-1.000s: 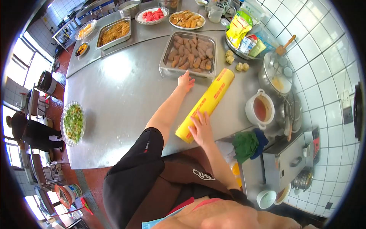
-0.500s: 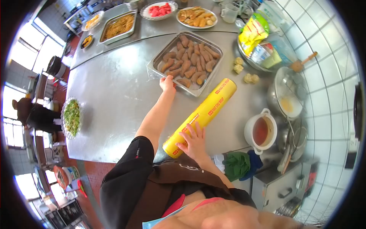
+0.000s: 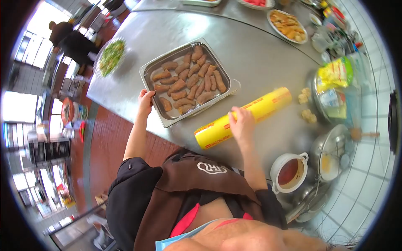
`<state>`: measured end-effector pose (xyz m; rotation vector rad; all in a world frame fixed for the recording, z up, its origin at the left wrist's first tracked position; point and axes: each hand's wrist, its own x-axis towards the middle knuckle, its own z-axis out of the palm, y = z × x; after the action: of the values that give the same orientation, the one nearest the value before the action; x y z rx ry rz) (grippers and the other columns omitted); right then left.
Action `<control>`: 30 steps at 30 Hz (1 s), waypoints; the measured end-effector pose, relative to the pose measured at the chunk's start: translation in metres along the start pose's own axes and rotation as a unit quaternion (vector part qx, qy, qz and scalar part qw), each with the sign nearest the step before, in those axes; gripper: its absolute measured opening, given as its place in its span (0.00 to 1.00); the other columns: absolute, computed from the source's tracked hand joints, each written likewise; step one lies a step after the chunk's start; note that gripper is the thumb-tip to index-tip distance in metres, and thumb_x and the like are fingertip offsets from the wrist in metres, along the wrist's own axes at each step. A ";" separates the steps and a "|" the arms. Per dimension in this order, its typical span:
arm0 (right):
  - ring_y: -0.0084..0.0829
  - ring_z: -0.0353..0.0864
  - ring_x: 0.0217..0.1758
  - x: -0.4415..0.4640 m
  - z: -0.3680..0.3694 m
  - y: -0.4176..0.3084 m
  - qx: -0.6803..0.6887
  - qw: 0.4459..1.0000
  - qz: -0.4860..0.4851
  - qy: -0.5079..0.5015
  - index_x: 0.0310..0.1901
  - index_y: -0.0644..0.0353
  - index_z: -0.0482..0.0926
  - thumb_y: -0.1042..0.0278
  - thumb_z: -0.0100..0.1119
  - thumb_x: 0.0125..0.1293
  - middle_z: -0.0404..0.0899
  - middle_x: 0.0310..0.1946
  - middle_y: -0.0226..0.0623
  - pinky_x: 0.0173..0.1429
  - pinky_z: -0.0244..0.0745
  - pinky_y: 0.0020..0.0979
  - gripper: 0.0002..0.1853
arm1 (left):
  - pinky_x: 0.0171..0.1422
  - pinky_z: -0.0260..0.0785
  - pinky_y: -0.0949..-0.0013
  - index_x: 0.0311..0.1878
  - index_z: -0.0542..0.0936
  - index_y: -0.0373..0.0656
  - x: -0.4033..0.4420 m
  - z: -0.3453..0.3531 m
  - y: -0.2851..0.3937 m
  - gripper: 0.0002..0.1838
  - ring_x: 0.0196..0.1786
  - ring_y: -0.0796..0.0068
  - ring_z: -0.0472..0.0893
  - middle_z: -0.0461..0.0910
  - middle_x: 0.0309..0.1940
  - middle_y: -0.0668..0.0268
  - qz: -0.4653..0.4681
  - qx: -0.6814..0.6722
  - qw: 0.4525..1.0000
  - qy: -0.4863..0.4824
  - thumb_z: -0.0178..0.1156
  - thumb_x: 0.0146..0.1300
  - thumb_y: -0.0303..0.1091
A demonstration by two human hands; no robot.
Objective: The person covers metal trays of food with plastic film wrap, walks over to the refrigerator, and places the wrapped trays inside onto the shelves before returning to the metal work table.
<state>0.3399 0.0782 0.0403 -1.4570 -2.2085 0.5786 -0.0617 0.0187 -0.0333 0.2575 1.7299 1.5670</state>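
A glass bowl point(image 3: 98, 67) of chopped green salad point(image 3: 112, 57) stands at the left edge of the worktop point(image 3: 251, 54). Near the far edge, a white plate point(image 3: 300, 42) holds golden-brown pieces, and another dish point(image 3: 268, 6) holds red chunks, partly cut off. Toward the right edge, a metal bowl point(image 3: 317, 102) carries a yellow-green packet point(image 3: 333, 75); pale yellow lumps point(image 3: 309, 116) sit just beside it. Nearer, a white two-handled pot point(image 3: 276, 175) contains dark red liquid point(image 3: 289, 171). Beyond the left edge stands a person point(image 3: 75, 44) in dark clothes.
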 end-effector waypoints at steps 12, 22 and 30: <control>0.42 0.72 0.58 0.126 0.233 -0.066 0.084 0.934 -0.111 -0.328 0.59 0.69 0.67 0.53 0.55 0.61 0.73 0.54 0.54 0.61 0.66 0.36 0.31 | 0.25 0.65 0.73 0.38 0.72 0.43 -0.166 -0.187 -0.062 0.13 0.25 0.80 0.73 0.75 0.26 0.70 -0.017 -0.125 0.973 0.194 0.63 0.49 0.28; 0.18 0.63 0.23 0.098 0.186 -0.189 0.142 0.829 -0.113 -0.529 0.43 0.57 0.72 0.63 0.51 0.56 0.67 0.25 0.24 0.23 0.58 0.24 0.14 | 0.47 0.71 0.67 0.55 0.73 0.41 -0.204 -0.233 -0.140 0.25 0.44 0.73 0.76 0.78 0.42 0.64 0.055 -0.126 0.989 0.059 0.64 0.53 0.37; 0.23 0.71 0.28 0.029 0.209 -0.238 0.286 0.737 -0.107 -0.603 0.33 0.62 0.71 0.78 0.48 0.49 0.71 0.27 0.29 0.31 0.69 0.24 0.07 | 0.36 0.68 0.69 0.37 0.78 0.37 -0.286 -0.239 -0.181 0.12 0.33 0.78 0.75 0.77 0.28 0.66 0.032 -0.316 0.896 0.310 0.61 0.46 0.26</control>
<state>0.0342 -0.0027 0.0049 -0.4003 -2.4801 2.3500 0.0391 -0.3784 -0.0975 -0.5778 1.5277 2.3302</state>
